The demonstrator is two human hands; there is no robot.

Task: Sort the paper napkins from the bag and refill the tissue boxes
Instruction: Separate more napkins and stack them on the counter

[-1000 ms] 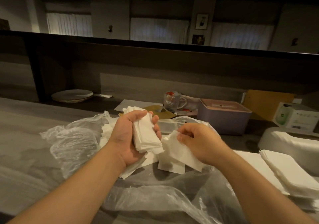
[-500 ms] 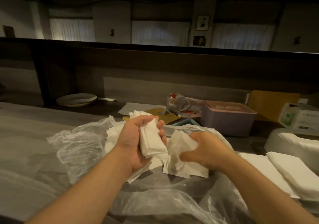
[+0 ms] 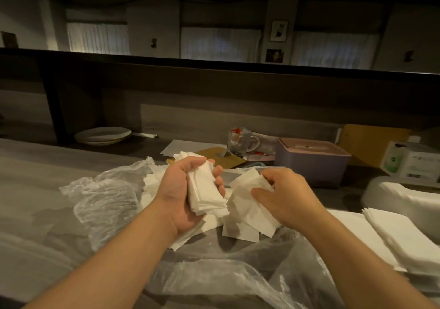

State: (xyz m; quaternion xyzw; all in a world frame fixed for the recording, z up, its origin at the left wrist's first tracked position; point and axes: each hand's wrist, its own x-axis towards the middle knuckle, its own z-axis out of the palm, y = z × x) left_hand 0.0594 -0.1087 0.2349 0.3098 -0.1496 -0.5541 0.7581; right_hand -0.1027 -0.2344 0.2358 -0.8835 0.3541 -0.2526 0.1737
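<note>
1. Two forearms were extended over a clear plastic bag (image 3: 114, 204) spread on the counter (image 3: 31, 180).
2. A folded stack of napkins (image 3: 206, 192) was gripped in the left hand (image 3: 181, 189), fingers curled round it.
3. Loose napkins (image 3: 247, 211) were pinched by the right hand (image 3: 285, 196), just right of the left hand.
4. A sorted napkin pile (image 3: 402, 235) lay well right of the right hand.
5. A pink tissue box (image 3: 314, 163) was seen beyond the right hand, lid on.
6. A stack of plates (image 3: 102, 136) was set far beyond the left hand.

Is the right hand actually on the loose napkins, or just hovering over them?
Touching. The head view shows the right hand with thumb and curled fingers pinching the loose napkins lying on the plastic bag.
</note>
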